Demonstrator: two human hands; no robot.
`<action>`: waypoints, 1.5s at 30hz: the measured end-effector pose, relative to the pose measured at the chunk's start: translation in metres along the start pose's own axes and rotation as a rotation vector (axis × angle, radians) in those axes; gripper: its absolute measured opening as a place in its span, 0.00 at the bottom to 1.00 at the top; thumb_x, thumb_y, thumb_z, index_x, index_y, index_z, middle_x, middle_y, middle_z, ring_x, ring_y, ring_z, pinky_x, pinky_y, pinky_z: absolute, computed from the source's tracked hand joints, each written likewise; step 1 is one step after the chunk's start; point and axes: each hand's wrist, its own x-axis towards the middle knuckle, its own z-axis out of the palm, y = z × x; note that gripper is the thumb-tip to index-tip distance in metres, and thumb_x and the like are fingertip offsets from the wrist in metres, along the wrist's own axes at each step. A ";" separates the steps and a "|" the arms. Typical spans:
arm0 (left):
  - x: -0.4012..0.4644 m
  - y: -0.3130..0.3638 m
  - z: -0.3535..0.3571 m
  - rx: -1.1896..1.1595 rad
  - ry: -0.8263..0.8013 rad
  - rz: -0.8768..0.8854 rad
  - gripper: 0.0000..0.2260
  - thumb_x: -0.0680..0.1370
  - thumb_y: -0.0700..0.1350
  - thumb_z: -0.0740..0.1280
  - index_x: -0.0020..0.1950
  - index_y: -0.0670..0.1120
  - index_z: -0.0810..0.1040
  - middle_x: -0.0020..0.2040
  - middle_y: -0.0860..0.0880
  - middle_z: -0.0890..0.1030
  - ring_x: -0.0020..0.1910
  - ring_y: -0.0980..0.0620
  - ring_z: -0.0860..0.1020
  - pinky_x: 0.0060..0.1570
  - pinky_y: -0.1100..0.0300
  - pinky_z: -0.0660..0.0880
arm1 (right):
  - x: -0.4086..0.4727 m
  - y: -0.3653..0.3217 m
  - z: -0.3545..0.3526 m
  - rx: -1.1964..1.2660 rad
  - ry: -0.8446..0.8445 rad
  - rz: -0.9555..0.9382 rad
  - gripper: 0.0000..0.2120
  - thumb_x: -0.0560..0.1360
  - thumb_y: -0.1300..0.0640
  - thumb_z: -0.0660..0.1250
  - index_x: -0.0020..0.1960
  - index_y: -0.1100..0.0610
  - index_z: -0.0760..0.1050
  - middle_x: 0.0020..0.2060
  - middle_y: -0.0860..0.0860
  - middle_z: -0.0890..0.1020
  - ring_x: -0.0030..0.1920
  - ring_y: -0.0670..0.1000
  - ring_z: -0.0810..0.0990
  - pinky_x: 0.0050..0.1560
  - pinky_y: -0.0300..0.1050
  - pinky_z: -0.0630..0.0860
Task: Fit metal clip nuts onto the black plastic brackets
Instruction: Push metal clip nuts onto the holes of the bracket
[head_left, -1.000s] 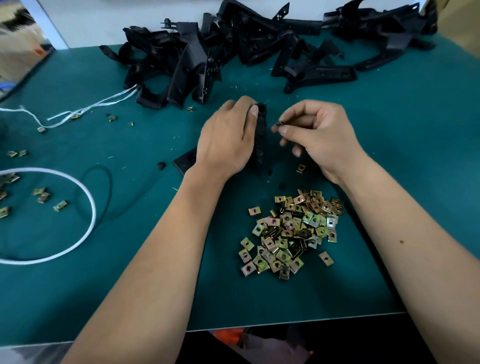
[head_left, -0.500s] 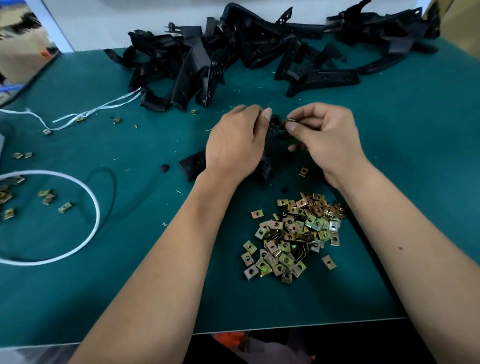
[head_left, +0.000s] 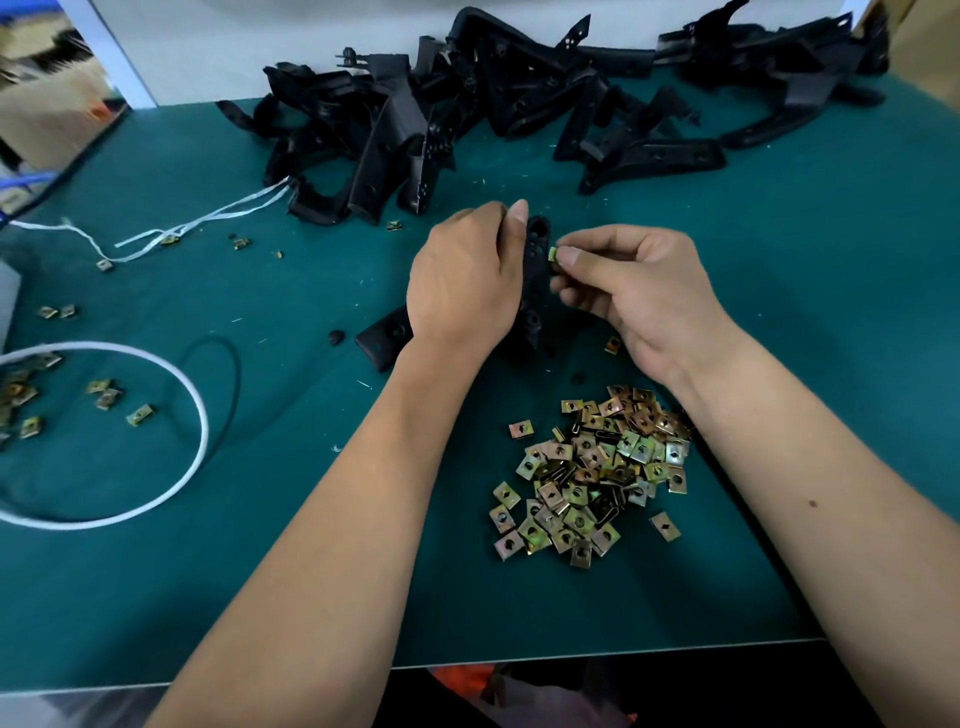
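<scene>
mid-frame, the left hand (head_left: 462, 280) grips the black bracket (head_left: 536, 260) while the right hand (head_left: 639, 291) pinches a clip nut (head_left: 554, 254) at its edge. best to push it on square, bracket braced.

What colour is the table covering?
Dark teal green table covering, plain, seen in the head view.

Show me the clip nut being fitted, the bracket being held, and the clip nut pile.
clip nut (head_left: 552, 254), head view, its exposed edge
bracket (head_left: 536, 244), head view, upper arm
clip nut pile (head_left: 597, 470), head view, centre

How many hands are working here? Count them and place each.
2. The left hand grips the black bracket; the right hand pinches a clip nut against its edge. None seem hidden.
</scene>
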 end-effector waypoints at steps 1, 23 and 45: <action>0.000 0.000 0.000 -0.007 0.000 0.002 0.20 0.86 0.55 0.55 0.39 0.46 0.66 0.36 0.51 0.72 0.35 0.46 0.69 0.36 0.53 0.61 | 0.000 -0.001 0.000 0.016 0.003 0.012 0.03 0.76 0.68 0.72 0.49 0.64 0.83 0.37 0.55 0.85 0.37 0.51 0.84 0.39 0.40 0.81; -0.002 0.001 0.000 -0.029 -0.033 0.024 0.20 0.87 0.54 0.55 0.39 0.46 0.67 0.35 0.51 0.71 0.34 0.47 0.70 0.34 0.54 0.62 | 0.000 -0.002 -0.001 -0.006 0.035 -0.017 0.03 0.75 0.70 0.73 0.46 0.63 0.83 0.36 0.56 0.86 0.36 0.51 0.85 0.40 0.39 0.81; -0.004 0.014 0.003 0.024 -0.075 0.109 0.17 0.87 0.52 0.54 0.42 0.45 0.66 0.39 0.47 0.73 0.38 0.40 0.73 0.37 0.48 0.67 | 0.000 -0.009 -0.011 -0.148 -0.079 -0.032 0.11 0.74 0.69 0.74 0.50 0.59 0.75 0.35 0.53 0.84 0.33 0.49 0.82 0.33 0.38 0.76</action>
